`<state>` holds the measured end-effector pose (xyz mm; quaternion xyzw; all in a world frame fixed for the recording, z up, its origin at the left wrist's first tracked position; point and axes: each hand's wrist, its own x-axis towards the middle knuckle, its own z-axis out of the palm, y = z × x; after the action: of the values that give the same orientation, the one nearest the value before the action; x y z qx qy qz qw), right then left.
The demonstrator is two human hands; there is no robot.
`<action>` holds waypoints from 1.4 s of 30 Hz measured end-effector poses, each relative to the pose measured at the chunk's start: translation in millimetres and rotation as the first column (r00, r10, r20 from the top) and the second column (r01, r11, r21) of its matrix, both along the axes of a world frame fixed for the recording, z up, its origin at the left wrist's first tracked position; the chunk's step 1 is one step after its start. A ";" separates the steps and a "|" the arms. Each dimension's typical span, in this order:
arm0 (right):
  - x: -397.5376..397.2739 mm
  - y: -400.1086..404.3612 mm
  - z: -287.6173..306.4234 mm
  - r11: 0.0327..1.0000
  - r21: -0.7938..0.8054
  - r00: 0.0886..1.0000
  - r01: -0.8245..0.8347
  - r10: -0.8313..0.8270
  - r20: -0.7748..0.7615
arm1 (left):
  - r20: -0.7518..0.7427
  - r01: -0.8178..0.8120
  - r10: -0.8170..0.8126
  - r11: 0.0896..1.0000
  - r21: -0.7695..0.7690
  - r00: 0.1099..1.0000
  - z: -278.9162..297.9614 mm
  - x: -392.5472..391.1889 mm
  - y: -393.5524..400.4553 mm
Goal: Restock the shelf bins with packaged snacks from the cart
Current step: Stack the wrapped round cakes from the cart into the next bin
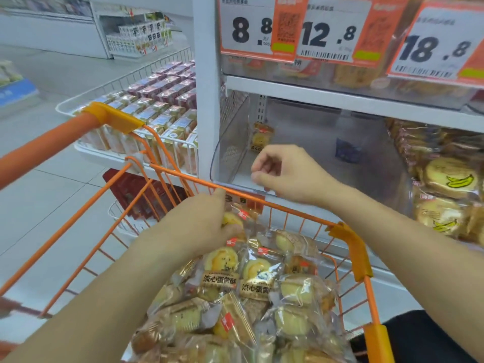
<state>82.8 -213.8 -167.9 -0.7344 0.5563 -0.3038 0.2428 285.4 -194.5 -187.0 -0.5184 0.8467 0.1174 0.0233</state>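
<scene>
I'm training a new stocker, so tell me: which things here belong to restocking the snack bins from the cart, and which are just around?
Part of the job:
- orange cart
- egg yolk pastry packets
- clear shelf bin
- left hand on a packet
- right hand, holding nothing

Just around:
- banana cake packets
- price signs
- wire basket of boxed snacks

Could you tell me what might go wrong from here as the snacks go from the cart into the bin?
The left hand grips one egg-yolk pastry pack in a loose, slippery heap; neighbouring packs could slide over the orange cart rim. The clear bin holds only one pack at the back, so tossed packs may land askew. The right hand, fingers curled and holding nothing, hovers at the bin mouth and could get in the way.
</scene>
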 end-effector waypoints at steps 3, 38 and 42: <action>5.5 40.2 -0.8 0.983 0.035 0.954 -0.179 0.182 -0.240 | -0.084 0.022 -0.018 0.999 0.045 0.996 3.6 7.9 13.4; -62.0 64.6 0.4 0.928 0.367 0.740 -0.060 -0.205 0.641 | -0.711 -0.097 0.664 0.743 0.662 0.230 13.3 6.1 30.7; -55.1 65.0 -1.0 0.920 0.391 0.658 -0.040 -0.270 0.703 | -0.612 -0.009 0.783 0.617 0.787 0.111 8.8 -4.6 33.2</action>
<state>27.7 -148.8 -168.9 -0.4479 0.5012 -0.4806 0.5633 280.8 -161.3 -178.3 -0.5200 0.3917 0.6696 -0.3575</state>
